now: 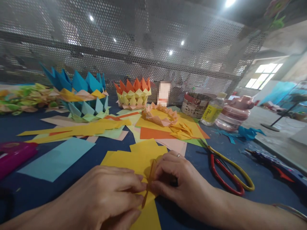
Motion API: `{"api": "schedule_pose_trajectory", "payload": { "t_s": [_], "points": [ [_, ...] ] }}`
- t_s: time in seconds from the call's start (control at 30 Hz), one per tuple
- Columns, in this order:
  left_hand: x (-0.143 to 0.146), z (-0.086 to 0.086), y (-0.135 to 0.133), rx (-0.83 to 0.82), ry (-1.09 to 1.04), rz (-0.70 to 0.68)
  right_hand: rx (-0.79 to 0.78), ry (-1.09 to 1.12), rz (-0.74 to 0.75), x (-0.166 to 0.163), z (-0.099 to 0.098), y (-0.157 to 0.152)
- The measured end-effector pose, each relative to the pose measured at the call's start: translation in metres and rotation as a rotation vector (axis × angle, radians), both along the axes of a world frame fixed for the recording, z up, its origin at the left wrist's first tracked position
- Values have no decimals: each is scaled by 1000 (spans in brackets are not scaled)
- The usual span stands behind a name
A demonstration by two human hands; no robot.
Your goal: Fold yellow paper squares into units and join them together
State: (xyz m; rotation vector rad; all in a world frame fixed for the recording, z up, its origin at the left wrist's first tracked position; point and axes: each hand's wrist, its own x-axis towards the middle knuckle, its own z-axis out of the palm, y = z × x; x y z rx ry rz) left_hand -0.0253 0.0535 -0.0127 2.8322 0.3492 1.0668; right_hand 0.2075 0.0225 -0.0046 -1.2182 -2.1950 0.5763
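Note:
A sheet of yellow paper [148, 188] with a raised folded edge is between my hands, above more yellow sheets [117, 159]. My left hand [112, 191] comes in from the left, its curled fingertips holding the paper beside the fold. With thumb and fingers bent together, my right hand [176, 175] pinches the fold's right side; a ring is on one finger. Parts of the folded paper are hidden under the fingers. Just beyond, a ring of folded peach paper [160, 119] lies near small folded yellow pieces [183, 131].
Blue [79, 81] and orange-topped [134, 91] folded-paper rings stand at the back. Yellow strips [79, 129] and a light-blue sheet [57, 158] lie left. Right are scissors [230, 172], a glue gun [275, 163], a labelled bottle [212, 110] and a pink jug [232, 113].

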Motion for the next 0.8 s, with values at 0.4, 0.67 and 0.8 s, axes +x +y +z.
{"api": "schedule_pose_trajectory", "payload": {
  "t_s": [0.4, 0.67, 0.8],
  "points": [
    [-4, -5, 5, 121, 174, 0, 4, -66, -2, -1, 2, 0],
    [1, -14, 0, 239, 131, 84, -46, -68, -85, -2, 6, -2],
    [6, -20, 0, 207, 17, 62, -81, -71, -136, -3, 7, -3]
  ]
}}
